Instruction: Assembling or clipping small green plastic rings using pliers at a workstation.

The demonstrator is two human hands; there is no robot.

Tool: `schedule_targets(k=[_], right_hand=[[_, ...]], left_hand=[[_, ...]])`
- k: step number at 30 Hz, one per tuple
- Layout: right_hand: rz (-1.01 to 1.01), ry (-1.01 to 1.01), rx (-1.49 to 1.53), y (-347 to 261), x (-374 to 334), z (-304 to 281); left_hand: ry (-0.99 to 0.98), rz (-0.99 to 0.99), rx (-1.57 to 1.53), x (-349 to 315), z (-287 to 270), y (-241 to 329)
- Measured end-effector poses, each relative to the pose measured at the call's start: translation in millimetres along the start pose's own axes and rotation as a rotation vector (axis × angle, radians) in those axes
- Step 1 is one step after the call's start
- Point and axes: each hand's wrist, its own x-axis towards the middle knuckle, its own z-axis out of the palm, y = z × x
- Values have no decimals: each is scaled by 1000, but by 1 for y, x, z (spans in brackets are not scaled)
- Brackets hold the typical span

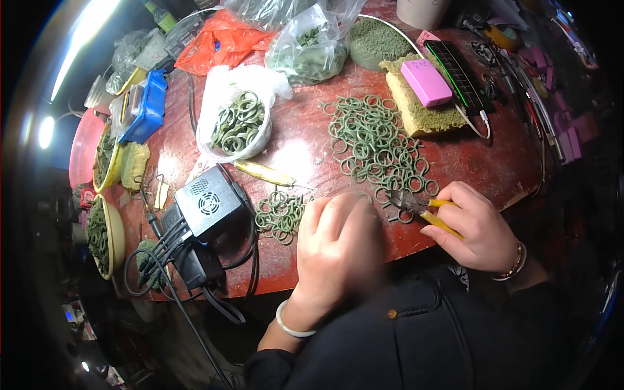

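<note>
- Clearly, the right hand (478, 231) gripped yellow-handled pliers (426, 209), jaws at the spread of green rings (377, 146).
- Left hand (338, 250) lay blurred on the reddish-brown table (500, 166); its grip was unclear.

A black box with a round vent (208, 202) sits at the near left of the reddish-brown table (299, 149), dark cables (170, 260) trailing from it over the edge. Behind it a clear bag (237, 120) holds green rings, with an orange bag (218, 42) and a blue box (148, 107) further back. To the right a pink block (426, 82) rests on a green sponge (422, 114), beside a dark flat panel (460, 75).
</note>
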Motion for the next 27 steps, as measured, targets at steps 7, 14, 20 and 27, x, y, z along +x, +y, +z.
schedule_targets(k=[7, 14, 20, 27], right_hand=[[73, -4, 156, 5, -1, 12], [69, 31, 190, 9, 0, 13], [61, -113, 469, 8, 6, 4], [-10, -194, 631, 7, 10, 7]], left_hand=[[97, -31, -79, 0, 4, -5], [17, -363, -712, -20, -6, -9], [58, -580, -1109, -25, -8, -9], [38, -412, -941, -26, -7, -14]])
